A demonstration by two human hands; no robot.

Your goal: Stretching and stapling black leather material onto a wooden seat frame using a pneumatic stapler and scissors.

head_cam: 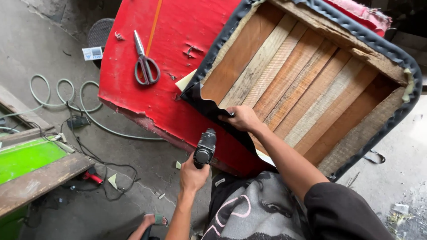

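My left hand (193, 174) is wrapped around a staple gun (204, 149) at 7 o'clock; its nose is hard to make out. My right hand (240, 119) pinches black fabric (209, 108) against the wooden seat frame (307, 84) at centre, fingertips hidden.

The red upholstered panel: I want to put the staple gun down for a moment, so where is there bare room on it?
The red upholstered panel is free between the grey-handled scissors and the black fabric edge, and below the scissors toward its torn lower edge. It is crowded near the left hand with the black staple gun and the right hand.
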